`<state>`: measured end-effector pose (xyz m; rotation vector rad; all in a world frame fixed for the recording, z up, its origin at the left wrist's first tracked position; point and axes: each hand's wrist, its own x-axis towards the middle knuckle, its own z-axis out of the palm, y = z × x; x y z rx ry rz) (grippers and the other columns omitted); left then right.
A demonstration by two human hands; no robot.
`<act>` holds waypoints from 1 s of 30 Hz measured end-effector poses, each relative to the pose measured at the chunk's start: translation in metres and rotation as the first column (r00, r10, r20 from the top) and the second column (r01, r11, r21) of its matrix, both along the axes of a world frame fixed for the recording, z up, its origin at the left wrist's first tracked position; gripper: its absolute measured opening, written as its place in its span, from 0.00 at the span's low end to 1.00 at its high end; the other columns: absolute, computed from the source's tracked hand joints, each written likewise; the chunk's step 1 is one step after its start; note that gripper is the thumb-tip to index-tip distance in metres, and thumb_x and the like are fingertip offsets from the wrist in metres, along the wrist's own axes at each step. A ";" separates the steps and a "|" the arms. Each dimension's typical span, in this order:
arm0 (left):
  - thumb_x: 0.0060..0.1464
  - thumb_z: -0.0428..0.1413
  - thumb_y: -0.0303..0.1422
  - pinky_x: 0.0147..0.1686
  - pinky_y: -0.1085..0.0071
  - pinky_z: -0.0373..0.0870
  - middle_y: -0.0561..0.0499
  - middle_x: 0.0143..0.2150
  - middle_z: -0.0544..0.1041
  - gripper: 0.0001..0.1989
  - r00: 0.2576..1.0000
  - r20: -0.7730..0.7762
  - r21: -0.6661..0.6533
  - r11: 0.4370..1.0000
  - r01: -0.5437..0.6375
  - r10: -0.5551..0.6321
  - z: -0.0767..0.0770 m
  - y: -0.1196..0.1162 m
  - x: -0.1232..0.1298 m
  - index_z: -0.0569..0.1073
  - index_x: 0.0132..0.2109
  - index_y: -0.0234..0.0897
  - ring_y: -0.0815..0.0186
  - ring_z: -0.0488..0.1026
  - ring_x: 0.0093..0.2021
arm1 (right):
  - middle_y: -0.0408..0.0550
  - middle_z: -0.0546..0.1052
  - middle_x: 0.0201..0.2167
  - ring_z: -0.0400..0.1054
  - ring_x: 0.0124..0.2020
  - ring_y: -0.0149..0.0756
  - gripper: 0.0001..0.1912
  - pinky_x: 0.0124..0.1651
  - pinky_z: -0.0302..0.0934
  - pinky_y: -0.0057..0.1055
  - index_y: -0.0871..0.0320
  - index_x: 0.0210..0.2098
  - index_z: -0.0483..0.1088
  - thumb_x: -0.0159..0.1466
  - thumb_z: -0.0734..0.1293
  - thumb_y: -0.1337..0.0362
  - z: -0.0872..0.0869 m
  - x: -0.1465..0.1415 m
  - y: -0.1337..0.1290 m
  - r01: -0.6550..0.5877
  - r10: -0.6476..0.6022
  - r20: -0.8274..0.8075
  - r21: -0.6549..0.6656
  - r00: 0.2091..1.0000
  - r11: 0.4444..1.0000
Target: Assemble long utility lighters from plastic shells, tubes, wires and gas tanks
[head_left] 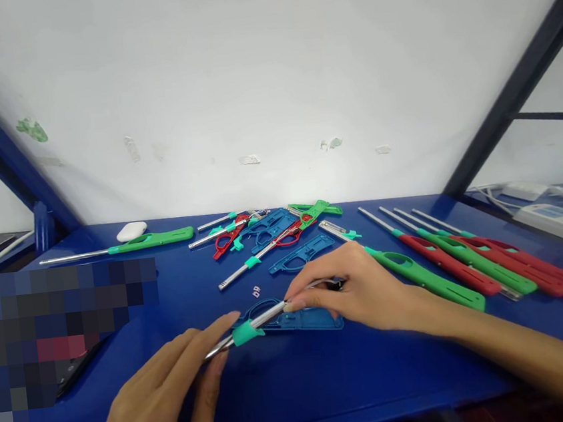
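Observation:
My left hand (163,384) is closed on the lower part of a lighter's metal tube (268,315), held tilted above the table. A teal plastic piece (247,333) wraps the tube just beyond my left fingertips. At the tube's upper end, the thumb and forefinger of my right hand (354,287) are pinched together. A thin grey strip or wire and a small dark part show between the right fingers, partly hidden. Beneath the tube and right hand lies a translucent blue handle half (316,320) on the table. Two tiny pale pieces (256,291) rest just behind it.
The blue table (281,399) meets a white wall. Loose handle halves (273,228) and tubes (240,272) lie at the back centre. Several assembled lighters (448,264) fan out on the right; a green lighter (163,238) and a white case (131,231) are back left.

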<state>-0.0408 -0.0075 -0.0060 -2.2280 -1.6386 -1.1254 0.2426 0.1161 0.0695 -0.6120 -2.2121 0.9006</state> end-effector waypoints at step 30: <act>0.75 0.57 0.48 0.49 0.78 0.77 0.59 0.51 0.87 0.13 0.998 0.043 0.006 0.999 -0.035 0.034 0.014 0.019 0.007 0.82 0.57 0.54 0.66 0.87 0.47 | 0.46 0.85 0.33 0.72 0.31 0.34 0.15 0.32 0.63 0.29 0.54 0.42 0.89 0.72 0.77 0.49 -0.005 0.005 0.015 0.005 0.013 0.236 -0.077 0.972 0.997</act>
